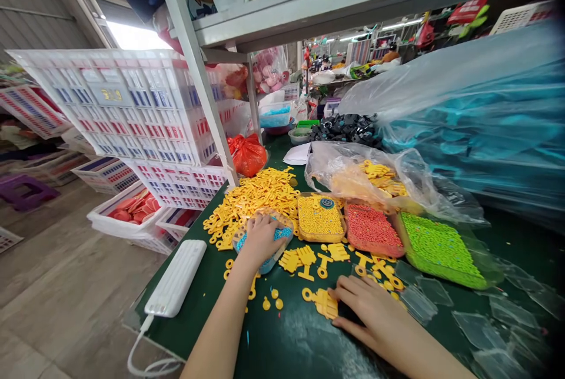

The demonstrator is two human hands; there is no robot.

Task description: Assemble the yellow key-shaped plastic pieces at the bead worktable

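Note:
My left hand reaches into a tray of blue beads, fingers curled down into the beads; what they hold is hidden. My right hand lies on the dark green table, fingers extended and pressing on a small stack of yellow plastic pieces. More yellow pieces lie loose between both hands. Trays of yellow beads, red beads and green beads stand in a row behind.
A big heap of yellow pieces lies at the back left. A white power bank with cable sits at the table's left edge. Clear plastic bags, small clear sheets, white crates and a shelf post surround the work area.

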